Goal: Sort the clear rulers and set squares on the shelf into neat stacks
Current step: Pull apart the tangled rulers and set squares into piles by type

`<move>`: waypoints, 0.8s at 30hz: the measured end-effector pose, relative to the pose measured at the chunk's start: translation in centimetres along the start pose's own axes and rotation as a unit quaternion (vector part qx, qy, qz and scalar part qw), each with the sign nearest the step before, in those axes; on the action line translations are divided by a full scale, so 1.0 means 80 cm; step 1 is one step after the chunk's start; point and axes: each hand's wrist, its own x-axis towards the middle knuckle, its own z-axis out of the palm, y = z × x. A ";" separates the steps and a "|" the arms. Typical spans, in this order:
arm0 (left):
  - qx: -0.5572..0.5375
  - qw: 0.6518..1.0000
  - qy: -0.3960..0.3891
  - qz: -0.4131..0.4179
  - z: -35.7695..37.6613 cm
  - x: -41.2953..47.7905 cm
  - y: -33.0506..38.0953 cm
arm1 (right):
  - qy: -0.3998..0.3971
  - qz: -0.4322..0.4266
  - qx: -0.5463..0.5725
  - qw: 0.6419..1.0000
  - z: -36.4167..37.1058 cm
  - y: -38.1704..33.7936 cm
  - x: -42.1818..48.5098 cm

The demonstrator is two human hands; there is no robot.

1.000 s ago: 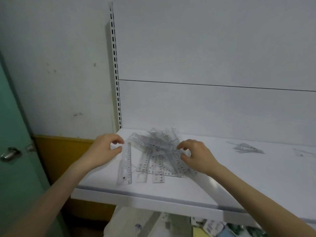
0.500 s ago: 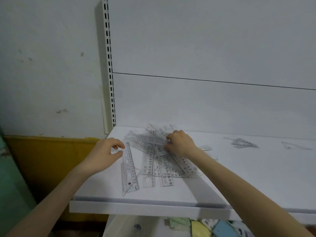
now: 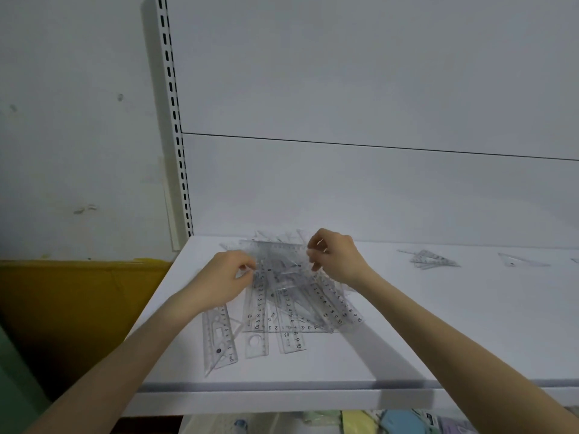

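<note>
Now, ruler pile (image 3: 283, 296) btwn left hand (image 3: 224, 278) & right hand (image 3: 338, 258).

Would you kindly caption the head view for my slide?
Left hand and right hand pinch clear rulers in a pile on the shelf.

One tangled heap of clear rulers (image 3: 291, 308) between left grip (image 3: 224, 277) and right grip (image 3: 336, 256), rightward one set-square stack (image 3: 434, 260), one lone set square (image 3: 520, 262).

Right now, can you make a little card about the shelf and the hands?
shelf: flat white shelf
pile: messy heap of clear plastic rulers and set squares, left part
left grip: fingers curled at heap's left edge
right grip: pinches a clear piece atop the heap
farther right: small stack of clear set squares; lone clear set square beyond
</note>
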 end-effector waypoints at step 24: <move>0.036 0.993 -0.078 0.084 0.050 0.072 0.038 | 0.140 0.058 0.069 0.986 -0.104 0.072 -0.098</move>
